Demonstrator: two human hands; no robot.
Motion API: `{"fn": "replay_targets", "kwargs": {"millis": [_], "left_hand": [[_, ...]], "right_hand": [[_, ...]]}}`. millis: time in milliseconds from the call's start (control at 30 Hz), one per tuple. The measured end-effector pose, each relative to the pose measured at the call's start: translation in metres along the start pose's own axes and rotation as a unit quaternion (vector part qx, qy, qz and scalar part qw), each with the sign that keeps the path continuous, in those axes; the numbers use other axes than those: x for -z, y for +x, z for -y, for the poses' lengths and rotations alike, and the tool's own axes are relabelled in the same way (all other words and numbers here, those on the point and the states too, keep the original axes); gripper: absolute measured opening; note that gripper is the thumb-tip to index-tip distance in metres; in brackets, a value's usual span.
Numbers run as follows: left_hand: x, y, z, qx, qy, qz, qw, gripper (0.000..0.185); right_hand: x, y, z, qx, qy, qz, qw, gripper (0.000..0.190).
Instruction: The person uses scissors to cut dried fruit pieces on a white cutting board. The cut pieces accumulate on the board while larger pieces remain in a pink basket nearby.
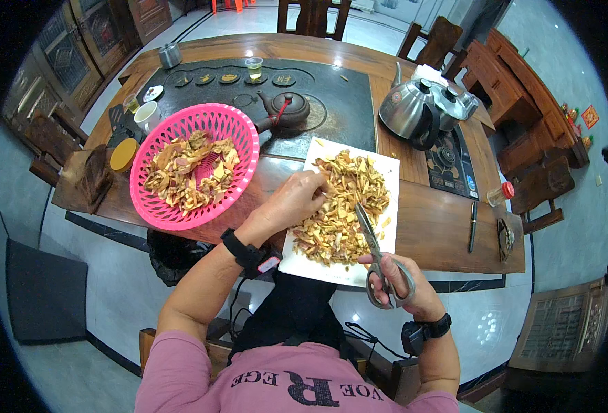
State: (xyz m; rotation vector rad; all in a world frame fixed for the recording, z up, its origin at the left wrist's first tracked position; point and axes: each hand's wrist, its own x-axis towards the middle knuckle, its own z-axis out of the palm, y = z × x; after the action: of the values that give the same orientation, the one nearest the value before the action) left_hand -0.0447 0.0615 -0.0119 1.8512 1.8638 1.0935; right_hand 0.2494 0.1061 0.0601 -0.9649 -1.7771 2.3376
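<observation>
My right hand (404, 284) holds metal scissors (373, 242) by the handles, their tips over a heap of small cut yellow-brown pieces (340, 217), possibly a dried plant food. The heap lies on a white sheet or board (355, 278) at the table's near edge. Over the heap's left side is my left hand (299, 199), its fingers bent and close together; whether they pinch a piece cannot be made out. Left of that hand stands a pink plastic basket (255, 149) with larger, curled pieces (190, 173) of similar look inside.
Behind the heap, a dark clay teapot (287, 109) sits on a black tea tray (335, 82). Steel kettles (407, 111) stand at the back right. A white mug (148, 116) and a yellow lid (124, 155) are beside the basket. A pen (473, 227) and red-capped jar (499, 194) lie rightward.
</observation>
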Motion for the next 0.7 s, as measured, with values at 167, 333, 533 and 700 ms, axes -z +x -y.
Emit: {"fn": "replay_targets", "kwargs": {"millis": [167, 333, 533, 700], "left_hand": [[0.002, 0.003, -0.002, 0.097, -0.074, -0.017, 0.992, 0.017], [-0.001, 0.008, 0.009, -0.039, 0.073, -0.035, 0.996, 0.025], [-0.002, 0.009, 0.015, -0.022, 0.096, -0.012, 0.995, 0.024], [0.012, 0.007, 0.014, 0.008, 0.018, 0.042, 0.999, 0.024]], "right_hand": [[-0.002, 0.001, 0.001, -0.004, 0.000, 0.002, 1.000, 0.057], [-0.002, 0.001, 0.001, 0.004, -0.002, -0.008, 1.000, 0.055], [-0.004, -0.001, 0.003, 0.004, 0.000, -0.003, 1.000, 0.054], [-0.004, -0.002, 0.003, -0.012, -0.006, -0.011, 1.000, 0.054]]}}
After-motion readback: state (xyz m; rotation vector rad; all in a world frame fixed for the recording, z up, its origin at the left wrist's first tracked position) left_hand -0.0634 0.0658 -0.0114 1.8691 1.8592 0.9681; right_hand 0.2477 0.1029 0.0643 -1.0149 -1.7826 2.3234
